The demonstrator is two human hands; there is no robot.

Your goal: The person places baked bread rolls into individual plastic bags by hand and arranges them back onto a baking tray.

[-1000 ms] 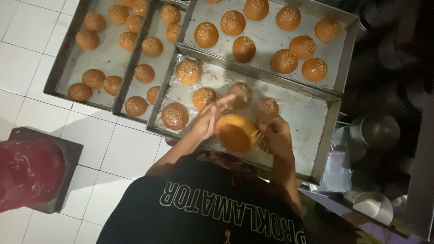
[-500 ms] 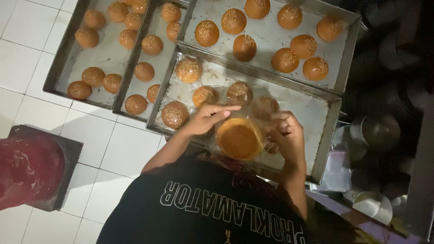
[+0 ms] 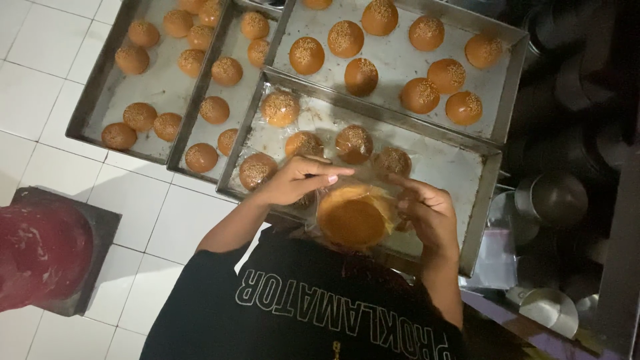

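Note:
A round orange-brown bun sits inside a clear plastic bag, held between both hands over the near edge of a metal tray. My left hand pinches the bag's upper left edge, fingers stretched over the top. At the bag's right side, my right hand grips it. Just beyond the hands, several sesame buns wrapped in plastic, such as one, lie in that tray.
Three more metal trays of unwrapped sesame buns, like the far one, rest on the white tiled floor. A red rounded object sits on a dark block at the left. Metal pots stand in shadow at the right.
The bagged bun has come slightly closer to my body. My hands have moved apart, the left fingers now stretched across the bag's top.

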